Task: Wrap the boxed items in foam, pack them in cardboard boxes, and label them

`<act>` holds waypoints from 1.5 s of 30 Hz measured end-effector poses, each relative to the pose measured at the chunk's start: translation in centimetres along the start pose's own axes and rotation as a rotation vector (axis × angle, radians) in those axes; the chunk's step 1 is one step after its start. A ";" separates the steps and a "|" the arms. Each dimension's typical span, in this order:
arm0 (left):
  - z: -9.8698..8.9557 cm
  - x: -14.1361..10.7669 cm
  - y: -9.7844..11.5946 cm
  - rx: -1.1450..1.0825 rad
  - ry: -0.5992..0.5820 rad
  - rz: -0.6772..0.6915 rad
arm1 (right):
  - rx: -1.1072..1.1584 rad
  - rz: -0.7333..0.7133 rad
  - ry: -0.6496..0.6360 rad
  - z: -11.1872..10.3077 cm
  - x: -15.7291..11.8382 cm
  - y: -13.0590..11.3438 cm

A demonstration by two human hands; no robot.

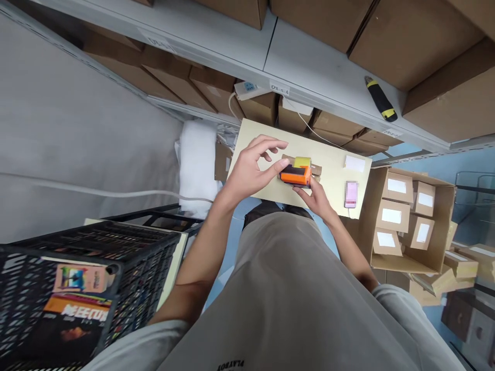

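An orange and black item (296, 176), which looks like a tape dispenser with a yellow-green roll (302, 162), is over a cream table (328, 159). My right hand (317, 197) grips its near right side, thumb and fingers around its edge. My left hand (258, 164) is raised at its left, fingers apart and curved, with the thumb tip close to the black part. Whether that thumb touches it I cannot tell. Small brown cardboard (316, 169) shows beneath and behind the item.
A phone (351, 194) and white labels (355, 164) lie on the table's right. Beyond stands a large carton (410, 265) of small boxes. A shelf (309, 62) with a yellow-black cutter (381, 100) hangs over the back. A black crate (147, 247) is at left.
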State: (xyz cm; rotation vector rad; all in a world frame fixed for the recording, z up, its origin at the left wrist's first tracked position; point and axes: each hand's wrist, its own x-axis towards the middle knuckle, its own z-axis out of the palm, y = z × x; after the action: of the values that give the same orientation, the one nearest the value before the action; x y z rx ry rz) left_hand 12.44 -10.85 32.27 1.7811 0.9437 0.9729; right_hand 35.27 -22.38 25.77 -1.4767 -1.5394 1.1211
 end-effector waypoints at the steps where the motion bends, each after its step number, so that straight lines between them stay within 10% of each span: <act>1: -0.2 0.3 0.2 0.005 -0.027 -0.002 | -0.049 -0.027 -0.008 -0.3 -0.2 0.0; 13: -0.3 0.7 1.2 0.025 -0.206 0.003 | -0.319 -0.118 -0.085 -3.3 -0.6 -0.2; 21: 1.3 -0.7 -1.0 0.092 -0.154 -0.017 | -0.369 0.094 -0.137 -3.0 -0.8 -0.1; 32: 2.9 -5.7 -11.3 -0.101 0.224 -0.546 | -0.571 0.530 -0.490 -7.3 -0.4 0.6; 45: 6.5 -4.7 -19.0 -0.408 0.318 -0.869 | -0.375 0.737 -0.663 -10.5 10.1 2.9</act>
State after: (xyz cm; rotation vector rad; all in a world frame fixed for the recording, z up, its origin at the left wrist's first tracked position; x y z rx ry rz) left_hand 12.49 -10.85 11.65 0.7419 1.4211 0.7879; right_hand 45.15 -11.31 26.27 -2.1694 -1.7370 1.9802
